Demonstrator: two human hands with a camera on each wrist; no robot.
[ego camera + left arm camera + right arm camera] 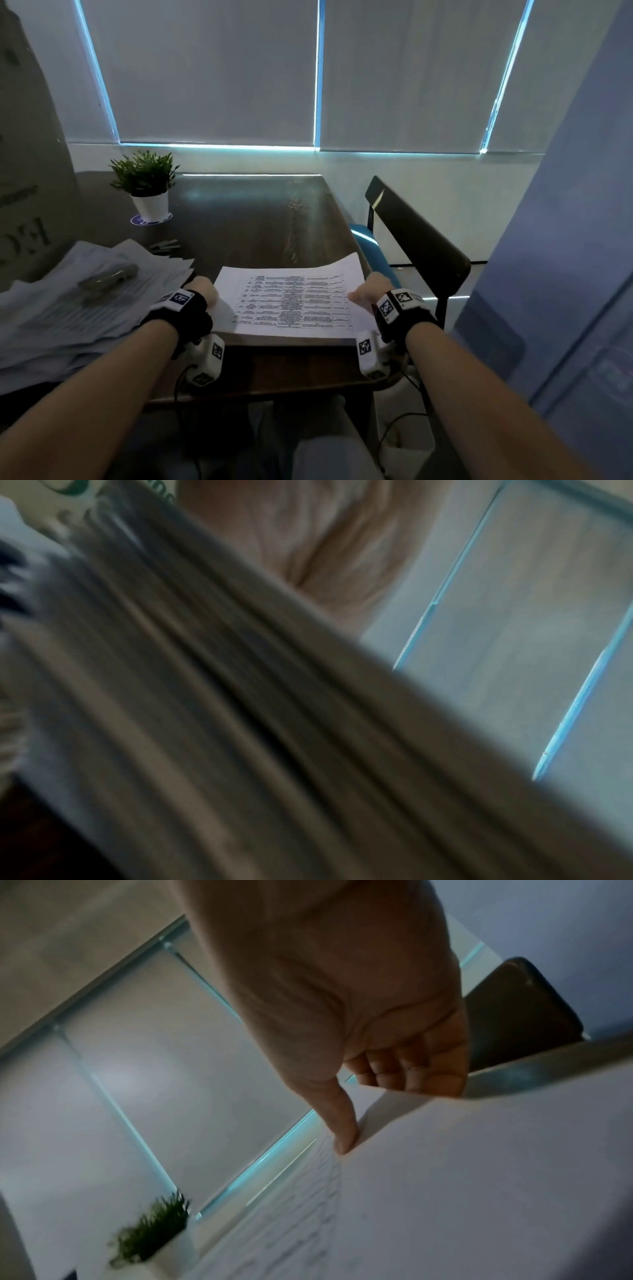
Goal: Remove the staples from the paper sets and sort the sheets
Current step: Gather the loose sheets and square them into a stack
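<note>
In the head view, your left hand point(205, 291) and right hand point(371, 290) grip the side edges of the printed paper set point(291, 301), low and centre on the table point(260, 219); a loose stack of sheets point(85, 301) lies lower left. The left wrist view is blurred, so I cannot tell that hand's finger pose. In the right wrist view your thumb point(344, 1123) presses on top, with fingers point(411, 1072) curled over the edge.
</note>
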